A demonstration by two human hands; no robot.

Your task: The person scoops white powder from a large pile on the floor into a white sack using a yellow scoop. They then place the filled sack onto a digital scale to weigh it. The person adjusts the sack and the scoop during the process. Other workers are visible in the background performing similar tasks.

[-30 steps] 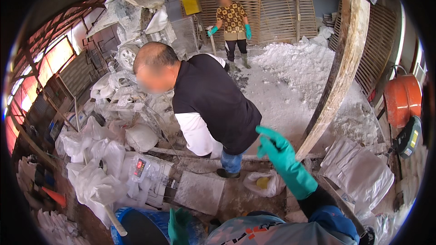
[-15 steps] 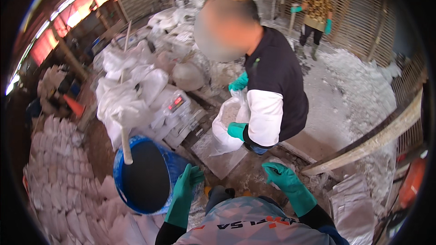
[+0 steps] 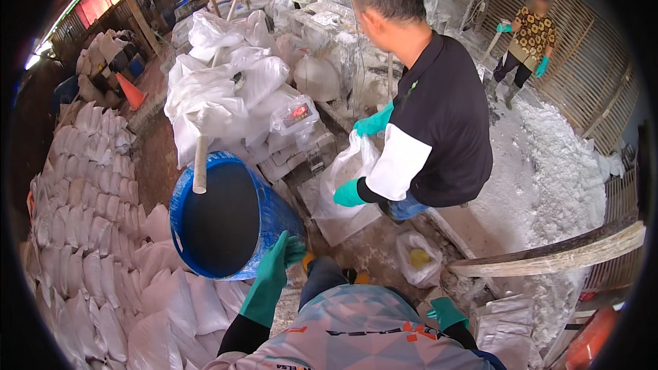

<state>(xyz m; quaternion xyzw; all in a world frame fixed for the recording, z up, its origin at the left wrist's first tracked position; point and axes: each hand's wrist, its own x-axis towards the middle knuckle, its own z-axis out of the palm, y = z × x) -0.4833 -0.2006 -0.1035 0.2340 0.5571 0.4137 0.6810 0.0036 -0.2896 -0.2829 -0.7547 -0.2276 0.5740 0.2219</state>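
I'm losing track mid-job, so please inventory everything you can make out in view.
Barrel: one, blue, left of centre
Stacked sacks: many, whitish, lower left
Plastic-bag heap: one, white, beyond the barrel
Digital display: one, red-lit, at the heap's right
Nearer co-worker: one, black-and-white top, centre
Open sack: one, white, held by nearer co-worker
Farther co-worker: one, brown-patterned top, upper right
Small plastic bag: one, whitish, lower right of centre
Wooden post: one, pale brown, right
Powder heap: one, white, right
Slatted panels: several, brown, upper right
Traffic cone: one, orange, upper left
Left hand: one, green-gloved, near the barrel
Right hand: one, green-gloved, lower right
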